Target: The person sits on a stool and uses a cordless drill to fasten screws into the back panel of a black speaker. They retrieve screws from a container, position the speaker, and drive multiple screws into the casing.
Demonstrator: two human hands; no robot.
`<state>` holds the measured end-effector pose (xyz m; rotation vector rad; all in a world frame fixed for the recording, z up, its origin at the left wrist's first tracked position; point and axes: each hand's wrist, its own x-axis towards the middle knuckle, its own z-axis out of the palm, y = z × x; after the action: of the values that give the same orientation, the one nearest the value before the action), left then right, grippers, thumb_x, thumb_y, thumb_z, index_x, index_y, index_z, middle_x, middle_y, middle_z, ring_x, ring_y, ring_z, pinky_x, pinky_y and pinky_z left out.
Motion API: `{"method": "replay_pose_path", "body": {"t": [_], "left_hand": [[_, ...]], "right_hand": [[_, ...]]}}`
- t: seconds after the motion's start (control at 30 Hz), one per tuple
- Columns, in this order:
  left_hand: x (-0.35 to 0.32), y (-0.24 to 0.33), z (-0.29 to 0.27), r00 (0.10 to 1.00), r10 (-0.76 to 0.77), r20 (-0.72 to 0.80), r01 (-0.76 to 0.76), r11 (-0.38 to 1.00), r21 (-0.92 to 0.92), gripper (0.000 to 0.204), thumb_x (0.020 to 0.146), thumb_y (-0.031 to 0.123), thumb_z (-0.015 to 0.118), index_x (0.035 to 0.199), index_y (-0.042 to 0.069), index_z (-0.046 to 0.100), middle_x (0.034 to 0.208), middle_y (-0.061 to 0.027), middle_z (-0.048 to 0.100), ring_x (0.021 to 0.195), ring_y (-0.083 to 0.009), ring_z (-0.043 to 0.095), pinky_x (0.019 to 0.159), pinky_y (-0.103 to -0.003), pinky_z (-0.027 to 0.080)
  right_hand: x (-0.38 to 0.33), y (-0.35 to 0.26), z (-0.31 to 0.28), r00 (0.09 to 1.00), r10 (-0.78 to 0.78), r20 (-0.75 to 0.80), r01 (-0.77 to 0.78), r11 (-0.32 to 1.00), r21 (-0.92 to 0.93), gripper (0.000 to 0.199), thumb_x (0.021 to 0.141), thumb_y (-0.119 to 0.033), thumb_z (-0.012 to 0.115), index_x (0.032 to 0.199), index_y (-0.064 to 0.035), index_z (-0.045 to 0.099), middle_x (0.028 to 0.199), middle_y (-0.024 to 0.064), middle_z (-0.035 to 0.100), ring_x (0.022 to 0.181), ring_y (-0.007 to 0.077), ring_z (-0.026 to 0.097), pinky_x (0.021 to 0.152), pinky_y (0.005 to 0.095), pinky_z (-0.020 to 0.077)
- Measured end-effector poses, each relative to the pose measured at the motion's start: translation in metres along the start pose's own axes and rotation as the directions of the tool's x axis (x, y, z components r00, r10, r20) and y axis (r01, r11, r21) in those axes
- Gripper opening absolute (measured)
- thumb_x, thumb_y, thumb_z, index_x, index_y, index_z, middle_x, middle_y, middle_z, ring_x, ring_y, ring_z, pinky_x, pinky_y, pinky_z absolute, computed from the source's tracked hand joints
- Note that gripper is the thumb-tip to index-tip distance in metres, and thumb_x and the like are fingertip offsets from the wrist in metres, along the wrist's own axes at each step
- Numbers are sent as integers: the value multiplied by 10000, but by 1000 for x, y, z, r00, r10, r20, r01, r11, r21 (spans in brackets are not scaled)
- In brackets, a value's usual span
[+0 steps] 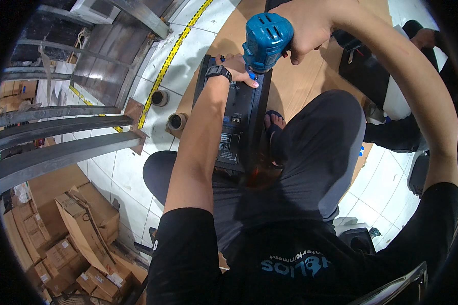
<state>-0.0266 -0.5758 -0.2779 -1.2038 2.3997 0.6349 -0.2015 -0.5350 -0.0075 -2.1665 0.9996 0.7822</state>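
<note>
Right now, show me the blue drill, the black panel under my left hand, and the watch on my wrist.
Blue drill [267,40]: head view, on its vented housing.
Black panel [240,109]: head view, on its bare dark face.
Watch [218,71]: head view, on its dark upper side.

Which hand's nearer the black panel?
Left. The left hand rests on the far end of the black panel; the right hand is off beyond its right edge, gripping the blue drill.
</note>
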Motion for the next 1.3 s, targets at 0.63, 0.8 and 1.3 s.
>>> {"method": "replay_pose_path", "body": {"t": [0.63,0.8,1.3], "left_hand": [[13,-9,5,999,26,22,-26,1000,-10,1255,528,731,884,1528,118,437,1542,-145,479,1491,-326,350,1195,-646,164],[6,-3,0,1000,8,-3,-8,1000,-13,1274,526,720,890,1565,159,410,1579,-90,457,1500,-323,335,1196,-659,161],[5,2,-5,999,-22,37,21,1000,12,1120,527,703,895,1499,296,516,1548,-61,509,1496,-318,347,1192,-673,146]], "right_hand": [[9,15,-6,994,-99,-34,96,992,-88,304,733,-129,820,956,58,732,966,228,747,935,335,713,825,418,544],[13,16,-7,983,-184,-17,184,983,-24,306,737,-110,822,971,63,728,967,218,751,926,325,712,820,420,544],[21,22,-9,968,-252,-16,252,968,-1,379,736,-85,828,1064,49,693,1018,193,740,941,310,691,846,411,535]]}}
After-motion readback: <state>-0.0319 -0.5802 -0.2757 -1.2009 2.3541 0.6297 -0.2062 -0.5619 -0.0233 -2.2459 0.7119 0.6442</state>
